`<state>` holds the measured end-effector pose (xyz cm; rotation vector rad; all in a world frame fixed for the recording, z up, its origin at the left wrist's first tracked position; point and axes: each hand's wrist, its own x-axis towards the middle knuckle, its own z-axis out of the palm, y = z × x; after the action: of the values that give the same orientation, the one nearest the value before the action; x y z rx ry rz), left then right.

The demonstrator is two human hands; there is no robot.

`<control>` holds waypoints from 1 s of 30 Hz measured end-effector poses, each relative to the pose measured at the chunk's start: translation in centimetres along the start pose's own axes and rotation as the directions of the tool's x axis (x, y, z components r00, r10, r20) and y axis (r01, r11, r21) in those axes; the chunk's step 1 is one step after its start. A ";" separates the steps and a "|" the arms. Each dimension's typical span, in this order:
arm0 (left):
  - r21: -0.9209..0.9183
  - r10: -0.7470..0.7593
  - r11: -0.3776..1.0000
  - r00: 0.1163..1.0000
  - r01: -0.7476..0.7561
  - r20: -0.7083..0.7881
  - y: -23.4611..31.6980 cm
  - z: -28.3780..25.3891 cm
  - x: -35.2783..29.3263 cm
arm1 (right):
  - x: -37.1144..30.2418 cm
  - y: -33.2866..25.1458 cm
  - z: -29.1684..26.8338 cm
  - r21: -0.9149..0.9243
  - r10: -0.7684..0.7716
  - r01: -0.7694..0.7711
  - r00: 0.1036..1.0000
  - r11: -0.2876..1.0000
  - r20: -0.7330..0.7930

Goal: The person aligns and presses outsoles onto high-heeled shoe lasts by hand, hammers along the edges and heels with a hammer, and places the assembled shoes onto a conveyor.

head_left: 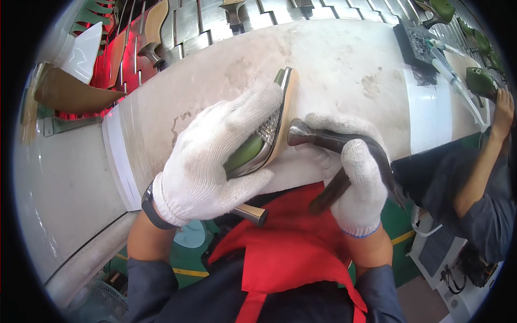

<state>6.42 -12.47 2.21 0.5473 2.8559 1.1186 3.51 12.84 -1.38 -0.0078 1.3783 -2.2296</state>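
My left hand (218, 145), in a white knit glove, grips a high-heeled shoe (272, 129) built on a green shoe last (245, 156). The shoe lies on its side, its tan sole turned to the right and its toe pointing away from me. A slim heel (250, 214) with a dark tip sticks out below my left palm. My right hand (362, 177), gloved as well, is closed around a dark shoemaker's hammer (336, 141). The round hammer face sits just right of the sole, with a small gap that I can see between them.
Beyond the pale, stained worktable (344, 64) runs a metal slat conveyor (188, 27) carrying shoe parts, with red light at its left. A dark box (414, 43) and brushes (452, 72) lie at right. A co-worker's arm (484, 156) reaches toward another green last (481, 82).
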 end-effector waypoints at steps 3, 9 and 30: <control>0.007 0.022 1.000 1.000 -0.021 -0.007 -0.2 0.3 0.1 | 0.5 0.3 -0.2 0.067 0.033 -0.036 0.998 0.997 0.049; 0.022 0.021 1.000 1.000 -0.021 -0.002 -0.2 0.2 0.2 | 0.8 -0.1 -1.0 -0.050 0.191 -0.187 0.977 0.981 0.095; -0.055 0.028 0.998 0.994 -0.034 -0.107 -0.6 1.3 -0.4 | 8.2 -7.2 1.3 -0.696 -0.123 0.251 0.966 0.673 0.229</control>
<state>6.82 -12.15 0.84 0.5464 2.9029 1.2669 -6.30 10.79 3.18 -0.6258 2.1442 -1.6189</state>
